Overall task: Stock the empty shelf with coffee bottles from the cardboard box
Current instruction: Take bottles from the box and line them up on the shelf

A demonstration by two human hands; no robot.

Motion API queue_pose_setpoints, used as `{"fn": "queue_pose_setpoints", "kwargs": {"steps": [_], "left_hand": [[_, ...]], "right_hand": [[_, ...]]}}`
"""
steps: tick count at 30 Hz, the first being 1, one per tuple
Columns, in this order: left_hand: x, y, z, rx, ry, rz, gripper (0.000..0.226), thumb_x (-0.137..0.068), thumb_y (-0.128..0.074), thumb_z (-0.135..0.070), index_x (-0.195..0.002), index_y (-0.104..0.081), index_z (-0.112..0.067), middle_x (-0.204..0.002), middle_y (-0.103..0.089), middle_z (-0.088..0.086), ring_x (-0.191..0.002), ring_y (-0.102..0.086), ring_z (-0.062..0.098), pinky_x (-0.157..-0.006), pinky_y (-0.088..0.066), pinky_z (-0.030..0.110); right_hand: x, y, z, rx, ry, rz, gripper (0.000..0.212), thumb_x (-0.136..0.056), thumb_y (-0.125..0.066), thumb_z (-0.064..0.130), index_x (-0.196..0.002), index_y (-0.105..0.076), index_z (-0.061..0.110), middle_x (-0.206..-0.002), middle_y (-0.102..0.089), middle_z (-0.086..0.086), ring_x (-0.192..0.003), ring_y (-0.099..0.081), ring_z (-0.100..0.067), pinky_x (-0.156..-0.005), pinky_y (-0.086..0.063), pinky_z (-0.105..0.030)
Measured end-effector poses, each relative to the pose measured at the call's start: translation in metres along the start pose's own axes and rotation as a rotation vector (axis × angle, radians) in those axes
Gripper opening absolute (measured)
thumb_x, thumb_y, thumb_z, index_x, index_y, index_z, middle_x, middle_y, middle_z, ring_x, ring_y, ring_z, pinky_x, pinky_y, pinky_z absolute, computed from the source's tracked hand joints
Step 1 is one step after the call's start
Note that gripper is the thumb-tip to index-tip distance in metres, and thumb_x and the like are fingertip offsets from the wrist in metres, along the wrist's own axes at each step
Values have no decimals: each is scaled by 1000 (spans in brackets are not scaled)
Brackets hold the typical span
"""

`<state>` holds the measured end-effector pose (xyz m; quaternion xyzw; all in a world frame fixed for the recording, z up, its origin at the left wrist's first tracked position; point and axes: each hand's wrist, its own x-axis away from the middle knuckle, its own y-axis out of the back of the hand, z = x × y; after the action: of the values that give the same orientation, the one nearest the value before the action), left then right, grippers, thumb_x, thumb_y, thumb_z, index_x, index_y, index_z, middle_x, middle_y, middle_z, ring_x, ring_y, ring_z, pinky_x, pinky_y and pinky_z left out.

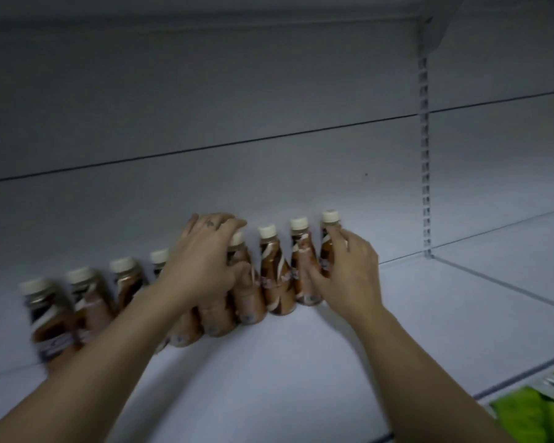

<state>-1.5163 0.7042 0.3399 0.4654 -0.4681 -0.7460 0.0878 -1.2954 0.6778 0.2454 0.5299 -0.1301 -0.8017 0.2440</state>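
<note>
Brown coffee bottles (277,276) with cream caps stand upright in a row along the back of the white shelf (301,362) — left end blurred.

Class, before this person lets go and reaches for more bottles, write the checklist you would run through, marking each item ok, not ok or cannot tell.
1. Row of coffee bottles stands against the back panel: ok.
2. Rightmost bottle is upright under the right hand: ok.
3. Bottle under the left hand is settled: cannot tell, the hand covers it.
4. Far-left bottles are aligned: cannot tell, too blurred.
5. Free space on the shelf to the right of the row: ok.
6. Cardboard box within reach: cannot tell, out of view.
</note>
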Motion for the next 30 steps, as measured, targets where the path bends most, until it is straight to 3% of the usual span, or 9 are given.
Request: {"fn": "queue_pose_setpoints", "kwargs": {"steps": [3,8,11,17,20,22,25,27,30], "left_hand": [[17,23,30,-36,55,28,66,-76,-69,-36,-136,-44,-23,-139,-46,5,-126,-34,24,-105,-24,36],[57,63,106,-102,188,39,61,-76,-67,-40,-132,-48,-23,-137,-48,7,-127,-38,29,-105,-28,39],[75,80,145,-106,264,116,62,-76,-67,-45,-132,-47,-28,-133,-52,4,-122,-44,27,-101,-36,44],[82,74,196,58,349,322,69,-74,-74,-35,-134,-39,-34,-125,-56,-3,-107,-54,21,-88,-48,41],[76,68,210,200,329,374,56,-77,-74,-27,-126,-48,-33,-115,-61,-6,-97,-58,17,-80,-49,36],[75,62,216,191,287,370,45,-78,-73,-22,-119,-54,-31,-111,-63,-5,-94,-59,17,-78,-49,34],[75,58,222,206,235,352,38,-80,-72,-26,-115,-59,-31,-108,-65,-5,-93,-60,16,-81,-51,37],[74,58,227,270,212,342,33,-82,-70,-31,-114,-61,-31,-107,-66,-7,-92,-61,13,-79,-51,32],[71,57,232,309,196,323,26,-81,-70,-33,-107,-64,-32,-100,-67,-11,-86,-62,7,-69,-49,23]], "right_hand": [[3,-5,16,16,173,34,63,-74,-72,37,-128,-56,9,-129,-57,-14,-118,-52,-36,-104,-38,-48],[14,-12,59,71,416,30,69,-72,-75,39,-131,-53,10,-127,-56,-17,-116,-47,-35,-103,-38,-49],[20,-18,92,108,493,118,72,-70,-77,37,-132,-52,10,-130,-53,-19,-117,-49,-39,-99,-39,-51],[19,-32,183,52,484,223,63,-77,-64,46,-132,-52,17,-132,-55,-10,-122,-48,-30,-105,-36,-48],[11,-50,234,17,486,227,52,-84,-56,47,-132,-50,26,-130,-55,1,-123,-46,-19,-105,-29,-34],[5,-64,262,-23,462,187,48,-85,-57,43,-129,-52,25,-126,-57,1,-119,-47,-18,-101,-32,-32],[-2,-80,285,-35,383,109,45,-85,-59,41,-125,-57,20,-118,-63,-3,-110,-54,-22,-92,-40,-36],[0,-87,286,-25,332,62,43,-85,-60,41,-121,-61,18,-110,-66,-5,-101,-58,-24,-80,-45,-35],[12,-93,277,32,319,69,41,-86,-58,46,-119,-62,21,-107,-65,-4,-92,-61,-22,-65,-41,-28]]}}
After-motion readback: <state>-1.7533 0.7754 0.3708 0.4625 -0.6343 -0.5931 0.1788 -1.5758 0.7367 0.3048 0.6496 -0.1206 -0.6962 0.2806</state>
